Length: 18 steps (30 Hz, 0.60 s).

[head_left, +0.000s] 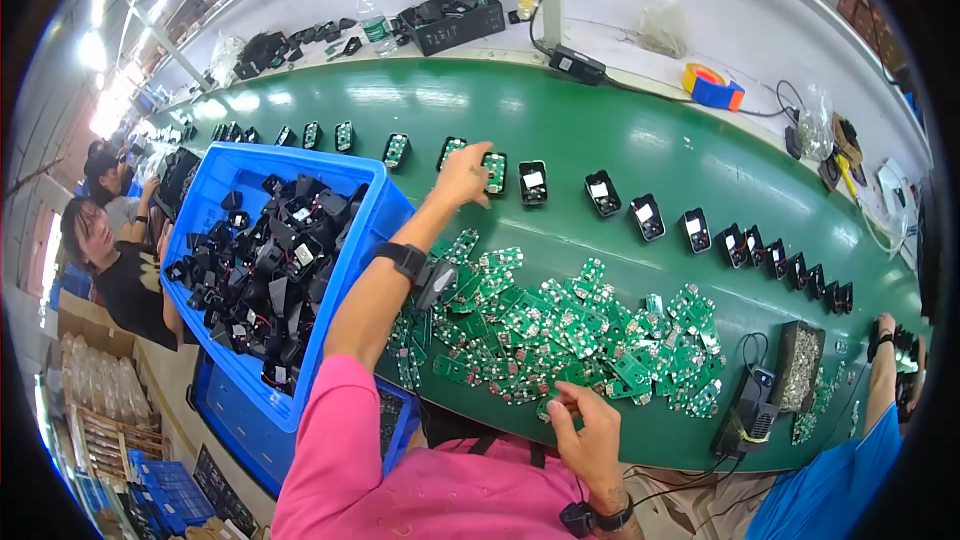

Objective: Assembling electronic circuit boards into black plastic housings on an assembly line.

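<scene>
My left hand [464, 178] reaches over the green table. Its thumb and fingers close around the sides of a black plastic case [494, 173] with a green circuit board in it. Another black case with a green board [452, 152] stands just left of it, partly behind my fingers. Near my body, my right hand [590, 435] is closed, thumb and index finger together at a small green circuit board [545, 408]. It is at the near edge of a wide heap of loose circuit boards [580, 330]. My palm hides part of that grip.
Black cases run in a row along the table; those to the right, such as one case [533, 183], show white labels. A blue crate [375, 200] of black parts stands left. A co-worker's arm [882, 380] is at right, beside a black radio-like device [750, 415].
</scene>
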{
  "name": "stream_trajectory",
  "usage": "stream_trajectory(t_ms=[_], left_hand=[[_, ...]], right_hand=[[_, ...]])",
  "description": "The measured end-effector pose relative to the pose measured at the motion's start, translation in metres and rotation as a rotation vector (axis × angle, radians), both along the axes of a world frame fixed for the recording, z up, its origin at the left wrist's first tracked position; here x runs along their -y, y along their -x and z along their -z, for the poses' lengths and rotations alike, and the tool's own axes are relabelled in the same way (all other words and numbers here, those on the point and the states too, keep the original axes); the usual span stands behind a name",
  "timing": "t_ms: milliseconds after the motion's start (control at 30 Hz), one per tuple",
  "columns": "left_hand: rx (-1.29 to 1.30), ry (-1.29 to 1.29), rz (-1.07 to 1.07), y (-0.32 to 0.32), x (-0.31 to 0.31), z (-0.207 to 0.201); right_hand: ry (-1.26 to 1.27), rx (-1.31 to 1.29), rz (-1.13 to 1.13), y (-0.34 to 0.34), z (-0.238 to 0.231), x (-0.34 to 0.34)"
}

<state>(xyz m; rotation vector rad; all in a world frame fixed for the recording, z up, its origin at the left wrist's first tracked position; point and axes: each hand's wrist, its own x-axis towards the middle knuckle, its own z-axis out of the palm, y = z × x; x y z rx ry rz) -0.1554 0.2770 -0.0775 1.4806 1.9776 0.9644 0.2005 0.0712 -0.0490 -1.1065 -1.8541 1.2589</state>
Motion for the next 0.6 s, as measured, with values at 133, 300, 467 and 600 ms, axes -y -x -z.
stream_trajectory(t_ms=[133,300,467,600], left_hand=[[-0.664,-0.197,0.231,-0.008,0.006,-0.001],[-0.629,0.130,0.299,-0.043,-0.013,-0.011],[-0.491,0.105,0.208,-0.060,0.018,-0.046],[-0.147,-0.144,0.222,-0.084,0.090,-0.056]], right_hand=[[-0.021,0.050,0.003,-0.007,-0.006,-0.007],[-0.277,0.081,0.078,0.002,-0.008,-0.038],[-0.592,0.575,0.241,0.027,-0.010,-0.095],[-0.471,0.885,0.236,0.060,0.007,-0.146]])
